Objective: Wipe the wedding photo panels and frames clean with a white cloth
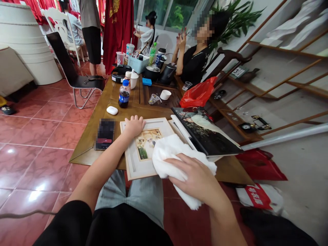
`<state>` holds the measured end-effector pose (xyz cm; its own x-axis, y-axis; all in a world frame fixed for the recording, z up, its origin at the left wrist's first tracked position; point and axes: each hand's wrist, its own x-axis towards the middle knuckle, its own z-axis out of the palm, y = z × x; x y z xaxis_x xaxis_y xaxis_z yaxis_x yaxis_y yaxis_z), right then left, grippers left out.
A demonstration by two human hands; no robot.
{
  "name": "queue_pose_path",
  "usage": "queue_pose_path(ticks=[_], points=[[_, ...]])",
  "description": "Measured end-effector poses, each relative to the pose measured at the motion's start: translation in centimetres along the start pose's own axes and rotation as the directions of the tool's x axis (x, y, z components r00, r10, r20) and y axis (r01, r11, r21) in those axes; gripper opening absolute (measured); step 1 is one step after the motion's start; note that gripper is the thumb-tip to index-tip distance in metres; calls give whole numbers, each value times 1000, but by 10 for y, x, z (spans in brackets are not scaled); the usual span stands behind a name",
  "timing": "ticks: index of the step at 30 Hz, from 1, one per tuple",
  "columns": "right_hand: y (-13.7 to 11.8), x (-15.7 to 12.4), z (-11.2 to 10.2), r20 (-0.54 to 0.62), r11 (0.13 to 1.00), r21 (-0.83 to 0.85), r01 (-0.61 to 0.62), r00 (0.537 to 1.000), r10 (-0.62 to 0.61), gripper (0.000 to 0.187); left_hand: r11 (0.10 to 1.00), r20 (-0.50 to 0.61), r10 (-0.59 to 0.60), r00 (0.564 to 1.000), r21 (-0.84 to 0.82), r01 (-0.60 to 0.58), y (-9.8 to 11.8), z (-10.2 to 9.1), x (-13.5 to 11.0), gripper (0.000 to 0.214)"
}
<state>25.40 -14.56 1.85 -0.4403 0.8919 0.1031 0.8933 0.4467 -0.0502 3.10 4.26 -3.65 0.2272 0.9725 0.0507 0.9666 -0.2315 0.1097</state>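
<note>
A light wood picture frame (pixel 131 160) with a pale mat and a small photo of a couple in its middle lies at the table's near edge, jutting slightly over it. My left hand (pixel 134 126) is on its far left corner, fingers bent over the edge to hold it. A bunched white cloth (pixel 166 150) is in my right hand (pixel 191 172), which presses it against the right side of the frame. Part of the photo is covered by the cloth, and one end hangs below the table edge. My right thumb is hidden.
On the wooden table (pixel 89 155) are a phone (pixel 105 134), a white earbud case (pixel 112 110), a cola bottle (pixel 124 94), cups, a red plastic bag (pixel 198 94) and leaning dark picture panels (pixel 205 133). Another person (pixel 196 61) sits at the far right side. Shelves (pixel 271 92) stand to the right.
</note>
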Motion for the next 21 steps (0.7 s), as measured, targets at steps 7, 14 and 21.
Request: queue_pose_path(ticks=[7,14,21], points=[[15,-28,-17,-431,992,115,-49,897,94,47,1000,-1,1,1000,4,-1,0,-1,0,49],[63,-12,-53,-856,979,-68,-191,515,41,63,1000,13,0,1000,11,-1,0,-2,1,49],[128,43,-53,-468,886,-249,-390,850,243,42,999,13,5,1000,36,-5,0,-7,-1,47]])
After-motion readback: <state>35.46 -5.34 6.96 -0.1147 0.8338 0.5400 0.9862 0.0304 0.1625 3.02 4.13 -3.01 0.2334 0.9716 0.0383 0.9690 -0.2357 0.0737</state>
